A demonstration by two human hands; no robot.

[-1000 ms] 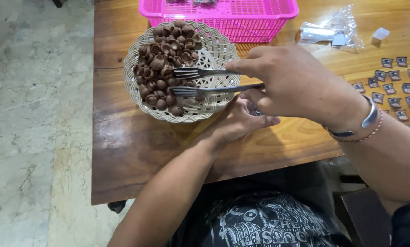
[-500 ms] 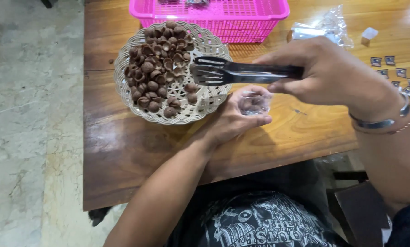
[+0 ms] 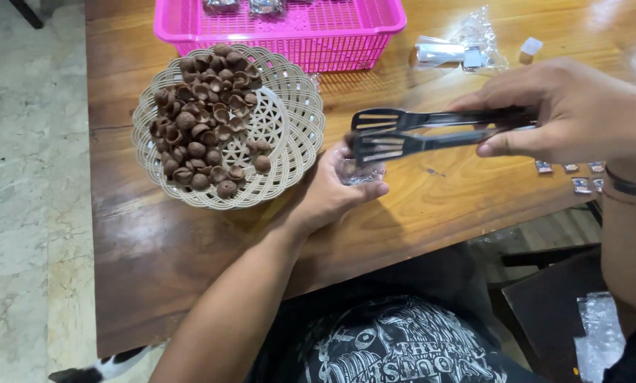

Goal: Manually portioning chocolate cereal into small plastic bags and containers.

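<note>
- Right hand (image 3: 580, 113) grips the handle end of dark slotted tongs (image 3: 410, 133), thumb below, fingers curled over the top. The tong blades sit close together, just above the left palm; whether a piece is pinched between them cannot be told.
- Left hand (image 3: 339, 188) is cupped around a small clear plastic container (image 3: 359, 170), fingers wrapped at its sides, resting on the wooden table (image 3: 211, 248) just right of the basket.
- Cream woven basket (image 3: 296, 113) holds a heap of brown cup-shaped pieces (image 3: 201, 135), piled toward its left and far side; the right part of the basket floor shows bare.
- Judgement: the work in hand looks like moving pieces from basket to container by tongs. To do it well, keep the container mouth level and steady, tucked directly under the blade tips, so a released piece falls straight in.
- Light squeeze only; these pieces look brittle and hollow, likely to crack under a hard pinch.
- Keeping the container near the basket rim shortens each carry.
- Far side: pink plastic crate (image 3: 282, 28). Far right: clear wrappers (image 3: 460, 50). Small dark packets (image 3: 580, 177) lie on the table under the right wrist.
</note>
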